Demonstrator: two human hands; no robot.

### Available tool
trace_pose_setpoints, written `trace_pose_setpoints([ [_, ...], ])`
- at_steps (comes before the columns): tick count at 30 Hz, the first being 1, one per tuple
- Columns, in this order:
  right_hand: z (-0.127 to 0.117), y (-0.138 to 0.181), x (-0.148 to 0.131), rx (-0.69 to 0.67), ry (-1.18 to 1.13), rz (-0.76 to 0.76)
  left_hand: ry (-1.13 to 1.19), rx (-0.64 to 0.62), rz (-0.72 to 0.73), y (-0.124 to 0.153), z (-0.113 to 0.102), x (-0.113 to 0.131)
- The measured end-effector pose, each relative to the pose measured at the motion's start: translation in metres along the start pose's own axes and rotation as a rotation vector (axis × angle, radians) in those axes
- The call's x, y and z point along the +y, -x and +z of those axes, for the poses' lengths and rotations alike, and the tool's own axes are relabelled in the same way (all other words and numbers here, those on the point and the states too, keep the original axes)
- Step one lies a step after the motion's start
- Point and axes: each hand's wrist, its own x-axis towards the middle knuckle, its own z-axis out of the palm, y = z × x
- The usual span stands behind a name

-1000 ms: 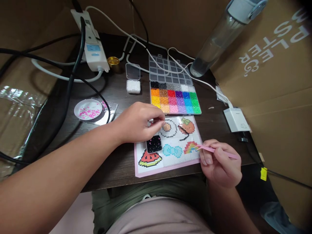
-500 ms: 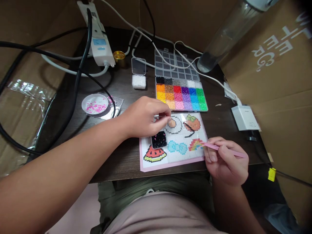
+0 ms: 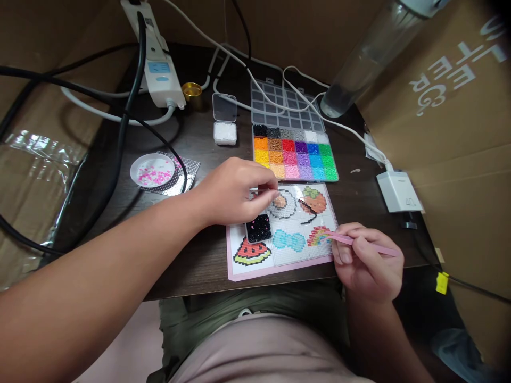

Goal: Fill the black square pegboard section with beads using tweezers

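My left hand [image 3: 235, 191] hovers over the upper left of a pegboard sheet [image 3: 287, 255] with bead pictures, its fingertips pinched together on something I cannot make out. Just below that hand lies a small black tray of beads [image 3: 258, 227]. My right hand [image 3: 365, 260] rests at the sheet's right edge, closed on pink tweezers [image 3: 361, 243] whose tip points at the rainbow picture [image 3: 318, 235]. A watermelon, a blue shape, an egg and an orange fruit also show on the sheet.
An open box of coloured beads [image 3: 294, 153] lies behind the sheet. A small white bead box [image 3: 224, 133], a dish of pink beads [image 3: 153, 170], a power strip [image 3: 157, 64] with cables, a white charger [image 3: 398, 191] and a clear bottle [image 3: 359, 64] crowd the dark table [image 3: 199, 260]. Cardboard walls surround it.
Hardly anything has moved on the table. The view has shifted slightly; both hands keep their places, the left fingertips staying pinched over the sheet.
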Motion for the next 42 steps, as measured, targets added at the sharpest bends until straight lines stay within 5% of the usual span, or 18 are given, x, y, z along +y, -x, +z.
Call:
trace_pose_setpoints([
  [28, 0.006, 0.003, -0.001, 0.017, 0.040, -0.040, -0.002, 0.016, 0.023, -0.001, 0.001, -0.001],
  [42, 0.015, 0.012, 0.002, 0.075, 0.440, -0.199, -0.003, 0.015, 0.026, -0.001, 0.001, -0.001],
])
